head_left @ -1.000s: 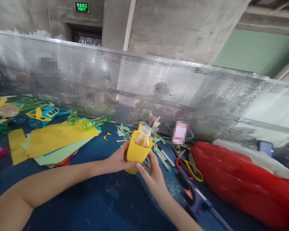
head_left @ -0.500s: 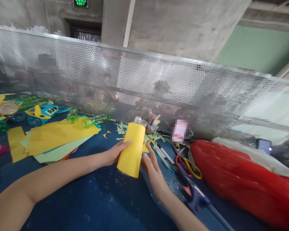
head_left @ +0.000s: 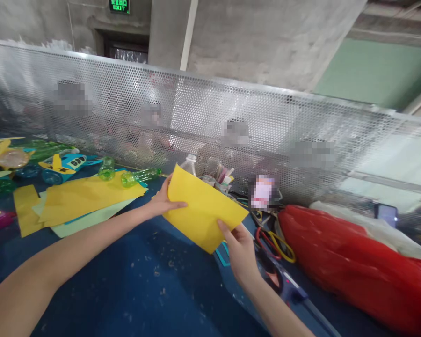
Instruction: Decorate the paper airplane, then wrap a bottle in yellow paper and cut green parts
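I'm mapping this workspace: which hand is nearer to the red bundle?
Right. The right hand holds the yellow sheet to the left of the red bundle; the left hand grips the sheet's other side, farther left.

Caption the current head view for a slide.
Yellow sheet, held in left hand and right hand, partly hides a clear bottle over a blue table.

Head-worn view, facing forward, angled downward
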A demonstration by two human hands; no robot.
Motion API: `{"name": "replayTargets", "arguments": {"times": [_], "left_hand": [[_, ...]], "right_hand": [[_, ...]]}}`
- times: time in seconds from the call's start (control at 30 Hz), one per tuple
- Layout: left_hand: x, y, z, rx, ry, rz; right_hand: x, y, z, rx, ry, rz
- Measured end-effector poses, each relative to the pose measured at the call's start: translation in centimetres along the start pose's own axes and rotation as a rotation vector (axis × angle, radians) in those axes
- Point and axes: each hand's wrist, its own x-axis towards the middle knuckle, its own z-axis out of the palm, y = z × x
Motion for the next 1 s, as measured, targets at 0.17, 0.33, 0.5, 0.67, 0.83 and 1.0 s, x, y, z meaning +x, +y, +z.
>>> {"name": "replayTargets", "arguments": {"times": [0.17,0.33,0.5,0.67,0.83,1.0], "left_hand": [[1.5,-0.6,-2.0,0.257,0.077,0.084],[2.9,-0.3,-3.0,0.504,0.003,-0.055],[4.9,0.2,-3.4,0.553,-0.142,-0.275],[5.6,0.4,-3.3,0.491,-0.121,-0.398],[5.3,0.8,-3.9,0.329,-0.076,-0.374],[3.7,3.4,-6.0,0.164,-0.135,-0.266]], "right_hand": [[-0.3,0.1,0.4,-0.081,-0.076,-0.032],[-0.4,1.1,0.6,0.071,-0.084,0.208],[-0.2,2.0,0.4,0.113,-0.089,0.385],[0.1,2.3,-0.1,0.101,-0.091,0.426],[1.1,1.9,-0.9,-0.002,-0.164,0.364],[2.6,-0.3,-2.4,-0.28,-0.134,0.031]]}}
